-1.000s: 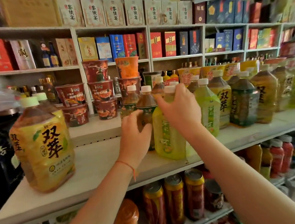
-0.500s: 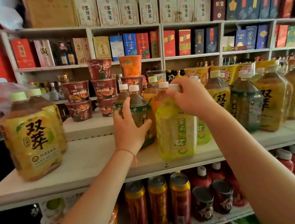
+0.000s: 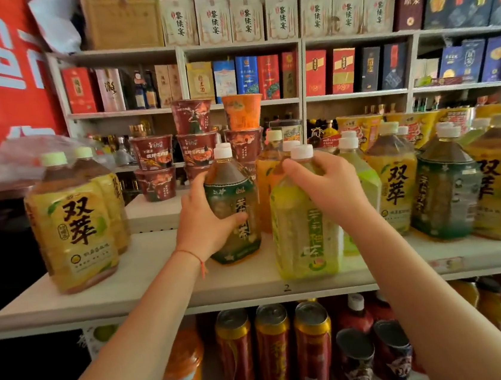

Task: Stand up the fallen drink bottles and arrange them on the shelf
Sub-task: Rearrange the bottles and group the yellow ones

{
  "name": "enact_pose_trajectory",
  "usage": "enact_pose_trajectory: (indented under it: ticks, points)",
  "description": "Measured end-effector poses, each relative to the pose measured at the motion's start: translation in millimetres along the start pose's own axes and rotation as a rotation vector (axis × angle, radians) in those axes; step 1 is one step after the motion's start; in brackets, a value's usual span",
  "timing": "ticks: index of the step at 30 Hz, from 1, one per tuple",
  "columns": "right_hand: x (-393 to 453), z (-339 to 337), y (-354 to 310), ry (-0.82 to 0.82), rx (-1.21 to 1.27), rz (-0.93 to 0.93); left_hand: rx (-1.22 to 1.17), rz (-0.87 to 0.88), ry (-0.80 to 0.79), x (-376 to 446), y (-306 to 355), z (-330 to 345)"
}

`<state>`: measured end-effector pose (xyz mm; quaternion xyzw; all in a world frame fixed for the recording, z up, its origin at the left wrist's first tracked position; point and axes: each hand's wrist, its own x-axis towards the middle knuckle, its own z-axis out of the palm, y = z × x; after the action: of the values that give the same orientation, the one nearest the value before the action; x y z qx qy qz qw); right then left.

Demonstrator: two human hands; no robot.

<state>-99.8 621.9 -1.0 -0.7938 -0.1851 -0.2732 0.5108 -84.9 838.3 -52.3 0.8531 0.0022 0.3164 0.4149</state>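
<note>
A dark-green-labelled tea bottle stands upright on the white shelf, and my left hand grips its left side. To its right a light-green bottle with a white cap stands near the shelf's front edge; my right hand is closed over its shoulder just below the cap. An orange bottle stands behind and between the two. All bottles in view stand upright.
Two yellow-labelled tea bottles stand at the shelf's left, with bare shelf between them and my left hand. A row of large bottles fills the right. Stacked noodle cups sit behind. Cans line the lower shelf.
Both bottles have slid forward and a little apart on the shelf, with both hands staying on them. The camera has shifted left and closer.
</note>
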Motion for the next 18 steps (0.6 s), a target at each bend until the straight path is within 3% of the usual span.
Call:
enact_pose_trajectory:
  ticks: [4, 7, 11, 14, 18]
  points:
    - [-6, 23, -8, 0.026, 0.075, -0.014, -0.063, 0.022, -0.120, 6, -9, -20]
    - [-8, 51, -18, 0.040, -0.002, -0.016, -0.090, 0.030, -0.223, 11, -19, -42]
    - [-7, 73, -29, 0.088, -0.128, 0.012, -0.077, -0.019, -0.226, 18, -35, -72]
    - [-8, 77, -34, -0.030, -0.113, 0.111, -0.161, 0.013, -0.179, 13, -29, -71]
    - [-8, 68, -38, -0.256, -0.019, 0.158, -0.083, -0.035, -0.115, 15, -17, -45]
